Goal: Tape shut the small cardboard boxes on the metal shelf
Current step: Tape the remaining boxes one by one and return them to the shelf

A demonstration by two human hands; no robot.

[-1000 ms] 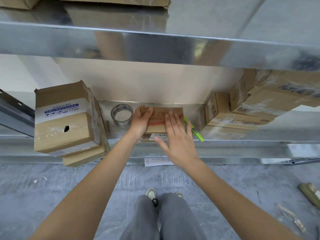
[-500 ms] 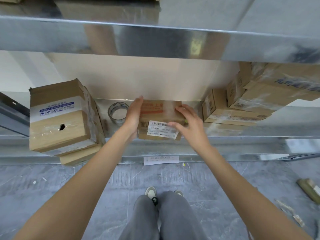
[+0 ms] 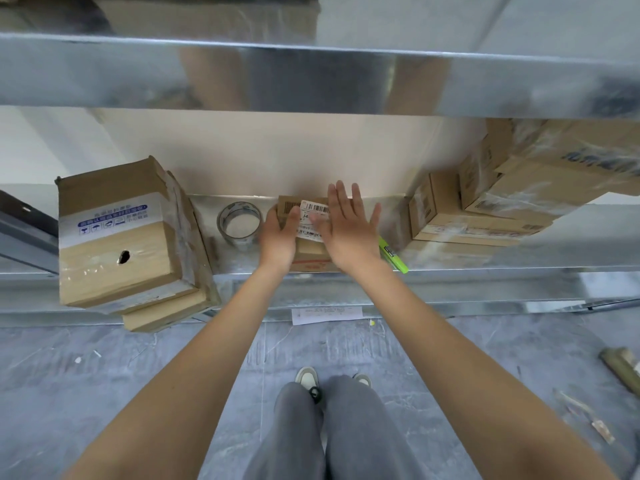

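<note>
Box (image 3: 308, 252), frame centre: left hand (image 3: 278, 237) grips its side, right hand (image 3: 348, 230) flat on top, fingers straight. Risk: pressing could skid it into marker (image 3: 393, 254).

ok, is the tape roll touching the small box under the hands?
Cannot tell. In the head view the left hand covers the space between the tape roll and the small box.
</note>
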